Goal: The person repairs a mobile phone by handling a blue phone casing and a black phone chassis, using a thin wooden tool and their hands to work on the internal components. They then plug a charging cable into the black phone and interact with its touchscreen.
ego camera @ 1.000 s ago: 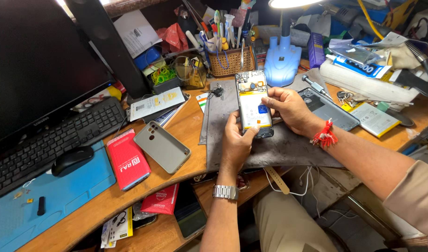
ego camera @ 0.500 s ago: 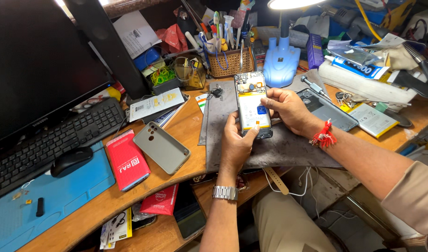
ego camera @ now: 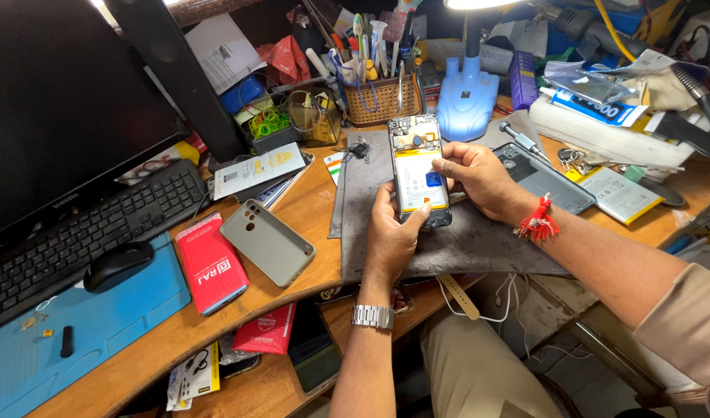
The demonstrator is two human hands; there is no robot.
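Over grey mat (ego camera: 479, 240) — opened phone (ego camera: 419, 169), both hands (ego camera: 391, 236)

A curved wooden surface (ego camera: 293, 224) fills the view, crowded with clutter. A black monitor (ego camera: 61, 108) stands at the left above a black keyboard (ego camera: 92, 232) and mouse (ego camera: 116, 263), with a blue mat (ego camera: 99, 325) at the near edge. A grey mat (ego camera: 463, 240) lies in the middle. At the back stands a blue lamp (ego camera: 467, 97), its bright head lighting the surface, beside a wicker basket (ego camera: 382, 101) of tools.
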